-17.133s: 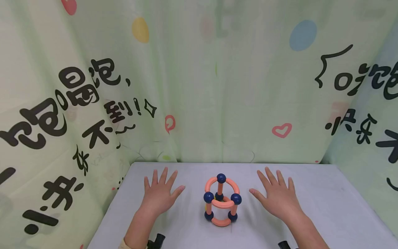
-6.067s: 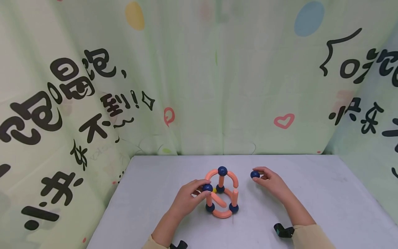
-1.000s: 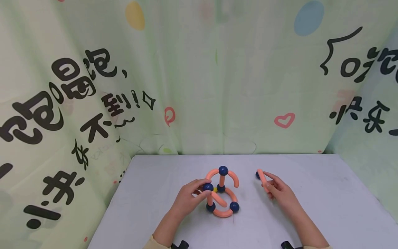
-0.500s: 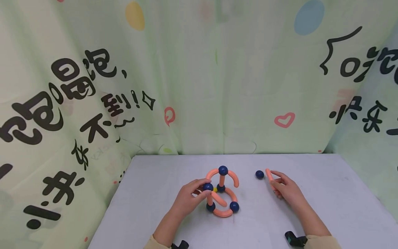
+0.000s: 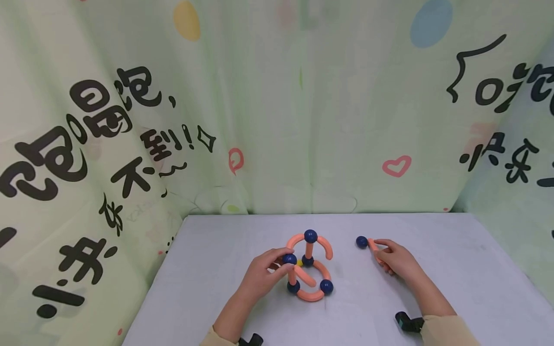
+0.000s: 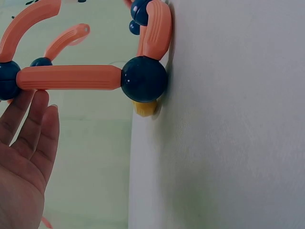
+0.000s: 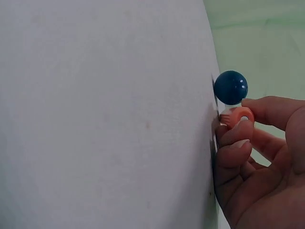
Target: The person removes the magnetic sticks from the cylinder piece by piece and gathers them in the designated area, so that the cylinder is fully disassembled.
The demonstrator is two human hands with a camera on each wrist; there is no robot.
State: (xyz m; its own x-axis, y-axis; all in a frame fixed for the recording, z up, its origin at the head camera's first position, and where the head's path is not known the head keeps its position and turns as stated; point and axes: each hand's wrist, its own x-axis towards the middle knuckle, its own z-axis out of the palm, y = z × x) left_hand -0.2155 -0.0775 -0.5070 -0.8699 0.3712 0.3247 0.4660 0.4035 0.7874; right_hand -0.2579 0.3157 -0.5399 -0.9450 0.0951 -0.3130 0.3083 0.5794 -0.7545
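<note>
Pale table (image 5: 350,307), lettered curtains (image 5: 337,110) round it — left hand (image 5: 261,274) pinching a blue ball (image 5: 289,259), right hand (image 5: 400,259) an orange rod (image 5: 372,246).

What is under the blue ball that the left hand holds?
An upright coral rod, reaching down to another blue ball, which hides whatever is directly beneath it.

Six blue balls (image 5: 361,241), eight orange rods (image 5: 310,296), one yellow piece (image 6: 145,109), two hands (image 5: 261,274)
</note>
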